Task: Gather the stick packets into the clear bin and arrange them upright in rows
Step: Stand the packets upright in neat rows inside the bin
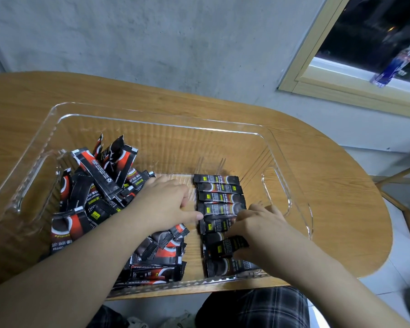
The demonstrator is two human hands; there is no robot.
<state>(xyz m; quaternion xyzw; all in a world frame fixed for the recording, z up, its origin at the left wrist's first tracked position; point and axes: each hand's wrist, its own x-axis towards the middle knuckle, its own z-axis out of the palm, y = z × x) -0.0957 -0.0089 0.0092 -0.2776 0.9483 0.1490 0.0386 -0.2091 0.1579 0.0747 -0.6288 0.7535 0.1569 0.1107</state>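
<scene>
While glossy packets line up, hands work inside the ribbed bin.

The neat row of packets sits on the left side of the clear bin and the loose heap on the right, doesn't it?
Not quite: the sides are swapped. In the head view the neat row of packets lies on the right side of the clear bin, and the loose heap is on the left.
</scene>
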